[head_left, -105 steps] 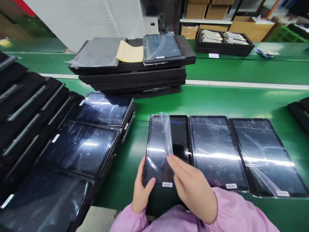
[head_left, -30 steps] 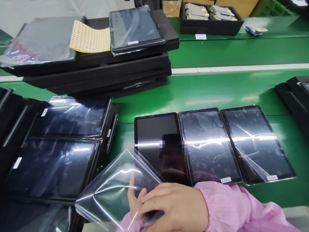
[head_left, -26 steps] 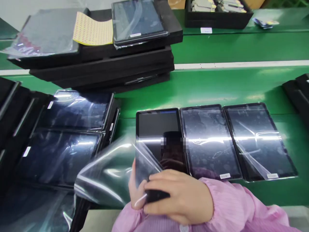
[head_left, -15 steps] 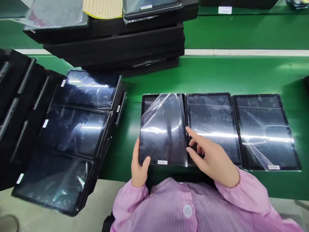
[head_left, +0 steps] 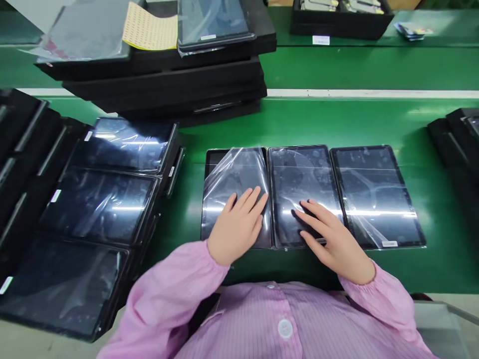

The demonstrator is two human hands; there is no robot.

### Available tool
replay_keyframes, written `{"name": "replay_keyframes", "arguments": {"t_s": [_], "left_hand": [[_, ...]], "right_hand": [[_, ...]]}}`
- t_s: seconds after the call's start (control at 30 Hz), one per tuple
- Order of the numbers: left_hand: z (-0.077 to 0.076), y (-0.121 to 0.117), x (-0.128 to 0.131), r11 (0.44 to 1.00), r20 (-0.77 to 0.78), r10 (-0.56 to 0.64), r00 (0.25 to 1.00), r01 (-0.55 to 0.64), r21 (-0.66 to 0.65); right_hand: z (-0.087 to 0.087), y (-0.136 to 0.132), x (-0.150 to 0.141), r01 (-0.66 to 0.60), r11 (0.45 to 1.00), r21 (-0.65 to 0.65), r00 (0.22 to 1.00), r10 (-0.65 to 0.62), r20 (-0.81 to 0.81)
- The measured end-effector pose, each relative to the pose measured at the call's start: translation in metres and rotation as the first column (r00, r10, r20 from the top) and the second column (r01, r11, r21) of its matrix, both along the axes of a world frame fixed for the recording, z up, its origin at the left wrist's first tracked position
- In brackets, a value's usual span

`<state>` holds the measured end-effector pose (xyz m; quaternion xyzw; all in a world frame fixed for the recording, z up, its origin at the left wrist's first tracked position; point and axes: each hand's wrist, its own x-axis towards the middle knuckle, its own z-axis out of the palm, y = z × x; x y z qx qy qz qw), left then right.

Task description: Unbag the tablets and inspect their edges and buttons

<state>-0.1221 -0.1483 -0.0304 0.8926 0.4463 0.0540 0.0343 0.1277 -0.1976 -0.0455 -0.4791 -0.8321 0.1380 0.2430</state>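
Three black tablets lie side by side on the green belt [head_left: 337, 124]. My left hand [head_left: 239, 224] rests flat and open on the left tablet [head_left: 234, 174], on the clear film [head_left: 239, 164] that lies over its screen; the film's far left corner stands loose. My right hand [head_left: 329, 237] lies open, fingers spread, on the lower part of the middle tablet [head_left: 299, 174]. The right tablet [head_left: 374, 194] is untouched, with a creased film and a small white label at its near corner. Both sleeves are pink.
Several film-covered tablets [head_left: 101, 204] sit stacked at the left in black foam trays. A pile of black trays [head_left: 179, 85] behind carries a yellow dotted sheet [head_left: 149, 32] and another tablet [head_left: 213, 22]. Black trays [head_left: 452, 139] at the right edge; a parts tray [head_left: 340, 20] beyond.
The film that was peeled off and held at the near left is back over the left tablet. My left hand moved from its edge onto the screen; my right hand moved to the middle tablet.
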Motion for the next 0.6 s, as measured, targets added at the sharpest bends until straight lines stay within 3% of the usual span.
{"name": "replay_keyframes", "arguments": {"t_s": [0.13,0.27,0.37,0.43,0.5,0.57,0.6], "left_hand": [[0.014,0.049,0.012,0.989,-0.113,0.049,0.992,-0.064,-0.135],[0.015,0.089,0.019,0.945,-0.1,0.254,0.962,-0.268,-0.187],[0.009,0.1,0.012,0.907,-0.065,0.373,0.925,-0.379,-0.183],[0.006,0.094,0.005,0.887,-0.056,0.425,0.903,-0.428,-0.175],[0.006,0.076,0.002,0.918,-0.025,0.359,0.933,-0.357,-0.172],[0.007,0.048,0.006,0.977,0.032,0.116,0.993,-0.108,-0.184],[0.007,0.033,0.009,0.979,0.062,-0.042,0.997,0.054,-0.198]], "right_hand": [[-0.001,-0.005,0.009,-0.018,1.0,-0.022,0.999,0.017,-0.039],[0.002,-0.014,0.028,0.011,0.999,-0.046,1.0,-0.011,-0.008],[0.003,-0.023,0.042,0.006,0.997,-0.072,0.999,-0.003,0.049],[0.001,-0.028,0.047,-0.009,0.998,-0.068,0.997,0.014,0.07],[-0.003,-0.029,0.05,-0.005,0.999,-0.041,0.998,0.008,0.067],[-0.007,-0.029,0.051,0.003,1.0,-0.026,0.999,-0.002,0.04],[-0.007,-0.028,0.053,0.002,1.0,-0.03,1.0,-0.002,0.02]]}}
